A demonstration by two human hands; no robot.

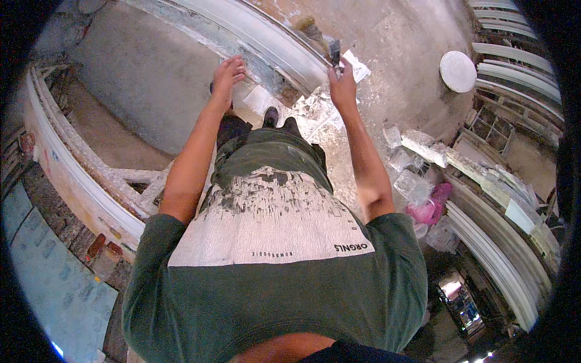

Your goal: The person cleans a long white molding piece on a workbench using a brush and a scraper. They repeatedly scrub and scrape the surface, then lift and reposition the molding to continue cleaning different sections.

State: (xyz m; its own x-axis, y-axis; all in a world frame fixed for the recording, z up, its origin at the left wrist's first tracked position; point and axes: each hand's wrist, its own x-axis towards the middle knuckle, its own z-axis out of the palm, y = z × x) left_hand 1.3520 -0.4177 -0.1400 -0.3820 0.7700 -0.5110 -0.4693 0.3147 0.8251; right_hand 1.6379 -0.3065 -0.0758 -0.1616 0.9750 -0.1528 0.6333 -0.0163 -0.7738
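My right hand (342, 83) is closed around a small flat tool with a dark grey end (335, 49); whether it is a putty knife or a brush I cannot make out. It is held up near the end of a long white moulding (266, 27). To the left, my left hand (229, 75) holds nothing that I can see, its fingers stretched out over the near side of the grey-stained bench strip (257, 63). White scraps (318, 112) lie below and between the hands, near my shoes (271, 117).
A brownish fibrous clump (308, 27) lies beyond the moulding. On the right are a round white disc (458, 71), stacked white mouldings (514, 66), clear plastic bags (413, 186) and a pink bundle (431, 204). A curved white-edged bench (78, 181) and blue boards (57, 272) stand left.
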